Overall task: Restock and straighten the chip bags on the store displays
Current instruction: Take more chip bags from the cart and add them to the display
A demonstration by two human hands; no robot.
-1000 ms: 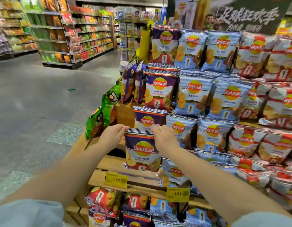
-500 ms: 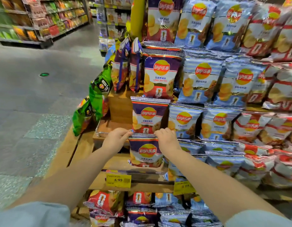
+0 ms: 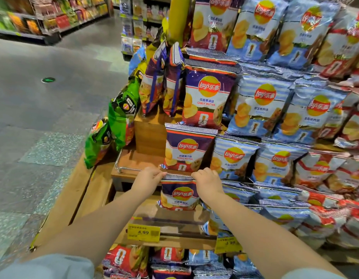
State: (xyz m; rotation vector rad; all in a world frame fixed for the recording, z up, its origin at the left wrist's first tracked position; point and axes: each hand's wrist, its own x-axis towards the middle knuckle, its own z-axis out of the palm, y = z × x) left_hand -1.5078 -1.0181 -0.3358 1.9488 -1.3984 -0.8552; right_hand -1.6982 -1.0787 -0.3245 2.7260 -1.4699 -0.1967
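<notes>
Hands: your left hand and right hand pinch the purple chip bag by its top corners.
Bag: upright, seemingly resting on the wooden shelf.

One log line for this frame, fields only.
step: seating bag | left hand: pinches top-left corner | right hand: pinches top-right corner | purple Lay's bag: upright, lower wooden shelf

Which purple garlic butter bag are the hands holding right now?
The lowest purple bag in the column, above the 4.99 tag. Left hand and right hand pinch its top corners; the others stand untouched.
</notes>
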